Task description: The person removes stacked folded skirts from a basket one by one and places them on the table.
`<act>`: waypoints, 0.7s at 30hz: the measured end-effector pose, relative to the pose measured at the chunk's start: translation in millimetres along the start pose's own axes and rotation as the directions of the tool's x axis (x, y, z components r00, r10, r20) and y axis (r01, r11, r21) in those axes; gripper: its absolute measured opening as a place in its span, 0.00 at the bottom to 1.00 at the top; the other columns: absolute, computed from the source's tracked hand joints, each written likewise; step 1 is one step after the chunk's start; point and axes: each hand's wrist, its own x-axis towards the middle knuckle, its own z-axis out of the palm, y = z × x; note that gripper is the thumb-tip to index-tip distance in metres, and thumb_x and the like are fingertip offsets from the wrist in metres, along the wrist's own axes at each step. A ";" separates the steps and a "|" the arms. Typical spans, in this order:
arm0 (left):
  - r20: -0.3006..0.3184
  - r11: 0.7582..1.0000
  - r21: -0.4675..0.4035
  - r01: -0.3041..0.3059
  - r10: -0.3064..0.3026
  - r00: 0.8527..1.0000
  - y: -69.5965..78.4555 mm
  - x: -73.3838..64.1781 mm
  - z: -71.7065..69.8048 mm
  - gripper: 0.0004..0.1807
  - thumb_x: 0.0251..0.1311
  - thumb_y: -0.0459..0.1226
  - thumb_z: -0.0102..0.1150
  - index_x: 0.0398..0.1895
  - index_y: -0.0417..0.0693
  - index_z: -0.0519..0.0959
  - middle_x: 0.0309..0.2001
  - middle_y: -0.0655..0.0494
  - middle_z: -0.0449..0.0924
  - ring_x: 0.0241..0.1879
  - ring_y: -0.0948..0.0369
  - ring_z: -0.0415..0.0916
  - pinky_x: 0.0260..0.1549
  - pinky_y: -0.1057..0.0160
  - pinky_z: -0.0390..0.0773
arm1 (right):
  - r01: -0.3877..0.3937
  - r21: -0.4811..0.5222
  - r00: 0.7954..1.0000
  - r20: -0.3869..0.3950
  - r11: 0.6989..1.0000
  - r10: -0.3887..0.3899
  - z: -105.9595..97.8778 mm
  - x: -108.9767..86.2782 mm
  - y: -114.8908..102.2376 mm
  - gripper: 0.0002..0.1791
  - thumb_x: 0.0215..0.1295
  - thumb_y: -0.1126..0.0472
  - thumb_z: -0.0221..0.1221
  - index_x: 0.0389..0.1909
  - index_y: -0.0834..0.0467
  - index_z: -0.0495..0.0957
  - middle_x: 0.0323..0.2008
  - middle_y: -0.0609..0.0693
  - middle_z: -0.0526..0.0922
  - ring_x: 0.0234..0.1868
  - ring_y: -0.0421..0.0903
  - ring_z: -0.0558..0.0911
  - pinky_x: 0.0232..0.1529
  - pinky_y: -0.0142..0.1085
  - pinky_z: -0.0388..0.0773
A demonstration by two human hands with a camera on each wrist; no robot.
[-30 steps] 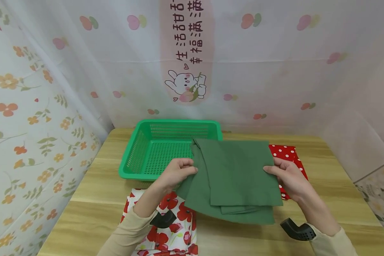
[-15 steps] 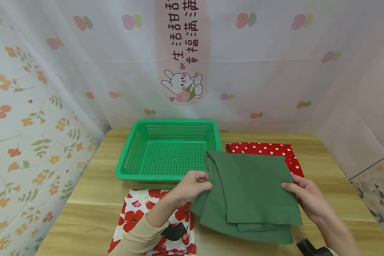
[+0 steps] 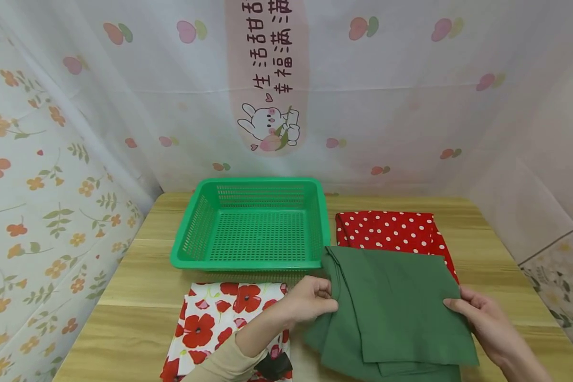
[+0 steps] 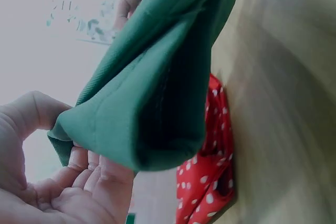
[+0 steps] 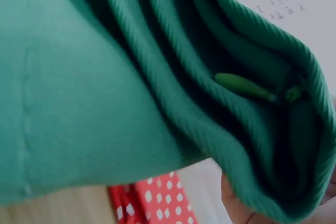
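Note:
A folded green cloth is held up between both hands over the front right of the table. My left hand pinches its left edge, thumb above and curled fingers below. On the opposite edge, my right hand grips with the thumb on top, fingers partly hidden behind the fabric. The left wrist view shows the cloth sagging into an open fold. Several stacked layers show in the right wrist view, with a small lighter-green piece tucked among them.
Behind the green cloth lies a folded red polka-dot cloth. A green plastic basket with nothing in it stands at the back left. In front of it lies a folded white cloth with red flowers. A printed curtain hangs behind the table.
Both hands have carried the green cloth rightward and toward the front edge, away from the basket. More of the basket and the red polka-dot cloth shows now.

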 end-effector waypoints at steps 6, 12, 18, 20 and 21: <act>0.003 0.999 -0.012 0.033 -0.033 0.999 -9.2 -1.6 15.0 0.04 0.47 0.24 0.55 0.19 0.35 0.74 0.17 0.59 0.69 0.20 0.68 0.63 0.20 0.73 0.62 | -0.146 -0.094 0.989 -0.032 0.985 0.143 -6.0 -10.4 12.4 0.19 0.70 0.63 0.48 0.60 0.61 0.67 0.43 0.40 0.80 0.41 0.38 0.80 0.42 0.38 0.78; 0.014 0.996 -0.045 0.083 -0.083 0.996 -25.7 -4.5 29.9 0.03 0.48 0.24 0.56 0.20 0.35 0.75 0.17 0.58 0.69 0.20 0.67 0.63 0.20 0.73 0.62 | -0.244 -0.176 0.970 -0.060 0.954 0.237 -6.6 -13.9 22.4 0.32 0.71 0.60 0.47 0.65 0.79 0.49 0.56 0.62 0.72 0.41 0.30 0.76 0.45 0.36 0.77; -0.007 0.992 -0.014 0.126 -0.126 0.992 -38.4 -6.1 36.3 0.09 0.47 0.25 0.58 0.16 0.41 0.72 0.14 0.59 0.66 0.18 0.68 0.61 0.18 0.73 0.60 | -0.311 -0.195 0.949 -0.113 0.930 0.294 -3.2 -11.3 35.7 0.34 0.71 0.56 0.48 0.64 0.79 0.51 0.58 0.68 0.70 0.41 0.31 0.75 0.46 0.38 0.78; -0.013 0.990 -0.009 0.138 -0.138 0.990 -41.7 -6.4 37.6 0.09 0.47 0.25 0.58 0.16 0.41 0.72 0.14 0.59 0.66 0.18 0.68 0.61 0.18 0.73 0.61 | -0.322 -0.213 0.945 -0.128 0.923 0.300 -2.2 -10.5 38.9 0.35 0.70 0.56 0.49 0.63 0.80 0.52 0.58 0.69 0.69 0.41 0.33 0.75 0.46 0.40 0.78; -0.012 0.990 -0.011 0.141 -0.141 0.990 -43.1 -6.7 38.2 0.09 0.47 0.25 0.59 0.16 0.40 0.72 0.14 0.59 0.66 0.17 0.67 0.61 0.18 0.73 0.61 | -0.324 -0.223 0.944 -0.136 0.919 0.300 -1.8 -10.2 40.5 0.35 0.70 0.56 0.49 0.63 0.80 0.53 0.57 0.70 0.70 0.42 0.33 0.76 0.46 0.40 0.78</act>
